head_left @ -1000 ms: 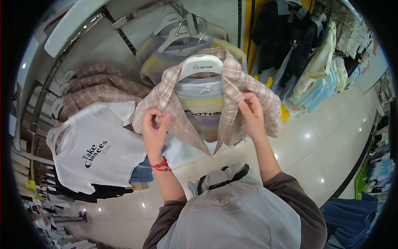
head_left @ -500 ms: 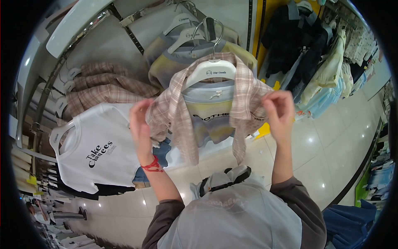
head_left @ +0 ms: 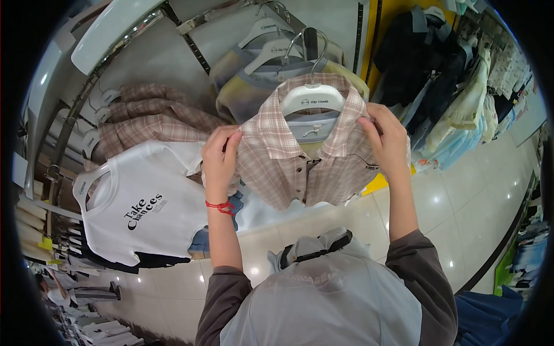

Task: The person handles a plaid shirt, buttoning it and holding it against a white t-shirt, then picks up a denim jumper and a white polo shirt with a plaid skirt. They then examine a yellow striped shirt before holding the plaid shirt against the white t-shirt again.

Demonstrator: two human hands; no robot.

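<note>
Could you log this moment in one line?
left hand: holds plaid shirt at one shoulder | right hand: holds other side | white hanger: inside collar

The plaid shirt (head_left: 334,176) hides most of the grey shirt (head_left: 309,130) inside; the smallest print (head_left: 159,206) on the white T-shirt (head_left: 151,179) is unreadable; the bottom edge cuts blue cloth (head_left: 487,316).

A white T-shirt with black letters (head_left: 153,187) hangs on the left. Far right hang a black top with a grey collar (head_left: 398,55) and a pale yellow top (head_left: 466,101). Dark blue cloth (head_left: 487,316) is near on the right. A shiny cream tile floor (head_left: 453,193) lies below.
</note>
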